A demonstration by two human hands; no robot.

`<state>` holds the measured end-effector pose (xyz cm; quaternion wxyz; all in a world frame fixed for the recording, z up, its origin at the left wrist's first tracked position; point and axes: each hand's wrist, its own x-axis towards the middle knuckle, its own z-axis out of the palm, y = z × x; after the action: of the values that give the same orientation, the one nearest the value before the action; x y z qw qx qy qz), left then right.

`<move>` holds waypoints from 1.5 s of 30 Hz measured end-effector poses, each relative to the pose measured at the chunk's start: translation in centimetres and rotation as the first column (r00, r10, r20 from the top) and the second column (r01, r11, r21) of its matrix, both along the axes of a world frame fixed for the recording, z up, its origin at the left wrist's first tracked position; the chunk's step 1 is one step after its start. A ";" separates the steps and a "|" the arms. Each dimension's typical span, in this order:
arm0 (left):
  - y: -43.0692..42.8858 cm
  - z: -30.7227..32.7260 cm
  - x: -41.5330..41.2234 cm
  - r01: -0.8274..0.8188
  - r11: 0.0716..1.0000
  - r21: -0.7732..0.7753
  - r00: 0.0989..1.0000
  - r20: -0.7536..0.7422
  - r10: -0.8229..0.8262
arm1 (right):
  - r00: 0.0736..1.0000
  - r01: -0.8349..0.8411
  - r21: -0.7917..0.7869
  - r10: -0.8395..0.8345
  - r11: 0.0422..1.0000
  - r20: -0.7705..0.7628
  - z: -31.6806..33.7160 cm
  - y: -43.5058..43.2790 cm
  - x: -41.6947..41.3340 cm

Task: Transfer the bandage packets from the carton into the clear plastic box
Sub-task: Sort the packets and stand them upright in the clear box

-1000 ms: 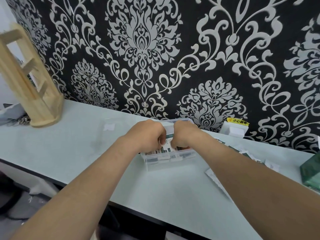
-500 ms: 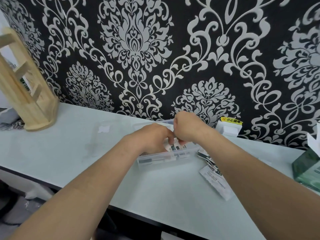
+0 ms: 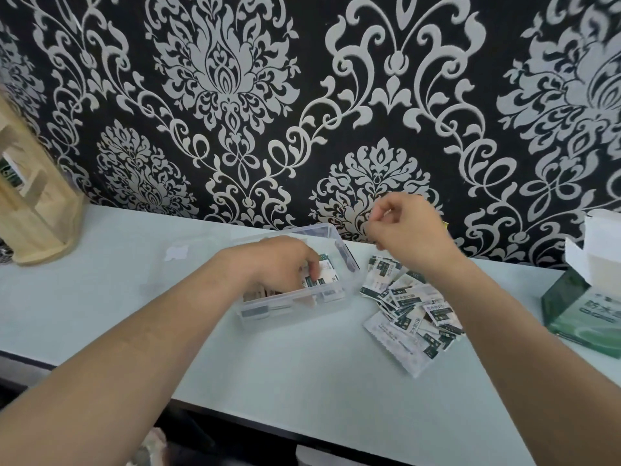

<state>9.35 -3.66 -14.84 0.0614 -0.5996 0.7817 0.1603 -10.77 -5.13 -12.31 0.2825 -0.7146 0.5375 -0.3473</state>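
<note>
The grip of the left hand (image 3: 282,264) pinched bandage packets (image 3: 324,276) inside the clear plastic box (image 3: 347,260), while the right hand (image 3: 406,230), curled on I could not tell what, hung over the loose pile (image 3: 413,309) on the worktop (image 3: 302,364), where its forearm might sweep some off.

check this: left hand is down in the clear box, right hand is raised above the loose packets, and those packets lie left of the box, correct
Not quite. The head view shows the loose packets lying right of the clear box, not left. The rest holds: the left hand is down in the box and the right hand is raised above the loose packets.
</note>
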 end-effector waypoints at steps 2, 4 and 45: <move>0.1 0.9 0.2 -0.024 1.000 -0.015 0.998 -0.053 0.023 | 1.000 0.021 0.018 -0.020 1.000 -0.011 -0.2 0.2 -2.5; 0.5 2.4 0.2 -0.068 0.995 -0.077 0.992 -0.112 0.059 | 0.996 0.011 0.080 -0.004 0.997 -0.084 -0.9 0.4 -5.0; 3.9 -4.5 -15.5 -0.341 0.763 -0.549 0.860 -0.511 0.017 | 0.937 -0.045 0.099 0.076 0.994 -0.342 -7.9 1.9 -11.2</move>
<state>-6.14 0.27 -19.33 -0.3502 -0.6012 0.7171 0.0408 -21.93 -3.19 -20.25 0.2264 -0.7671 0.5716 -0.1832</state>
